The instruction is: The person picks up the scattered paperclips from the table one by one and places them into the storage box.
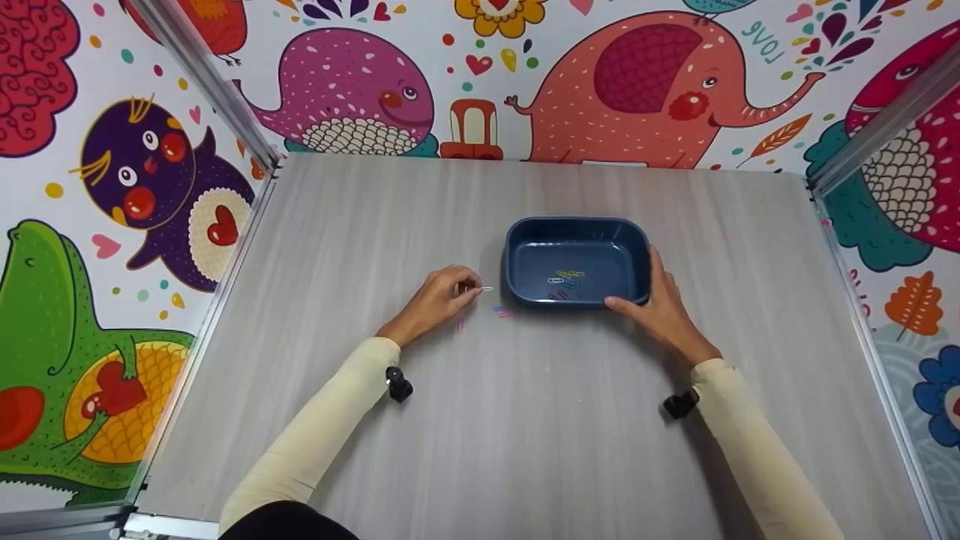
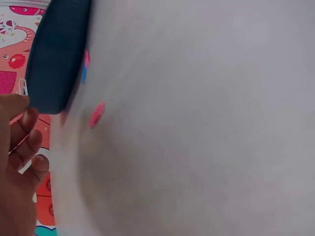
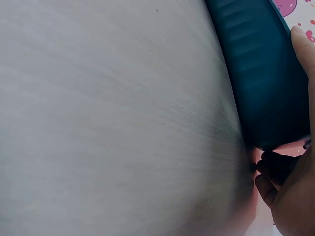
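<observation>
Head view, near to far. We see two cream sleeves (image 1: 315, 427) coming in from the near edge of the grey table (image 1: 525, 450), each with a small black wrist camera.

Left hand (image 1: 439, 300): fingers curled, pinching a pale paper clip (image 1: 486, 289) at the fingertips, just left of the tray's near left corner. The left wrist view shows the same clip (image 2: 22, 87) above curled fingers (image 2: 29, 142), beside the tray wall.

Loose clips on the table: a pink one (image 1: 460, 325) near the left hand, and a small blue-and-pink pair (image 1: 502, 310) lying just in front of the tray's near left corner. We cannot tell from the blur whether that pair is two clips or more.

Right hand (image 1: 660, 311): wrapped on the near right corner of the dark blue tray (image 1: 637, 247), thumb along the near wall, fingers up the right side, steadying it. The right wrist view confirms the thumb against the wall.

Inside the tray, toward its near side: several coloured clips (image 1: 566, 283), yellow, white, green and red among them.

Our judgement: partly done. Some clips are in, one is in hand and not yet over the rim, and at least three remain on the table to the left.
</observation>
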